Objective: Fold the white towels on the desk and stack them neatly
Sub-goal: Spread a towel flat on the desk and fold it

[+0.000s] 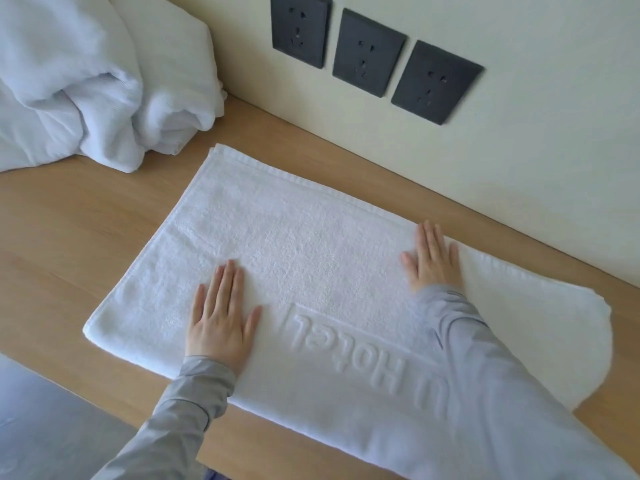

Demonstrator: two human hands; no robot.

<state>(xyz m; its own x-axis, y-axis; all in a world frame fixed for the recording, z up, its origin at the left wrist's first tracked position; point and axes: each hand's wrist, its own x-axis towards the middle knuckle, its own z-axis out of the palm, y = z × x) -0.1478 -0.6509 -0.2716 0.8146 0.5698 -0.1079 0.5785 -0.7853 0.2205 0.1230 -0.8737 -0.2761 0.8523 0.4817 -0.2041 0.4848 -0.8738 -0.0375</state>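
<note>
Towel (311, 244) with embossed hotel lettering lies flat on the bench (69, 237); left hand (221, 320) and right hand (433, 261) press it, fingers straight. Smooth outward, then align edges before folding.

A white terry towel (294, 258) embossed "Hotel" lies flat on the light wooden table (69, 230). The left hand (221, 317) and right hand (434, 259) press it, palms down. A crumpled white towel heap (86, 81) sits far-left, under three dark wall sockets (369, 53).
</note>
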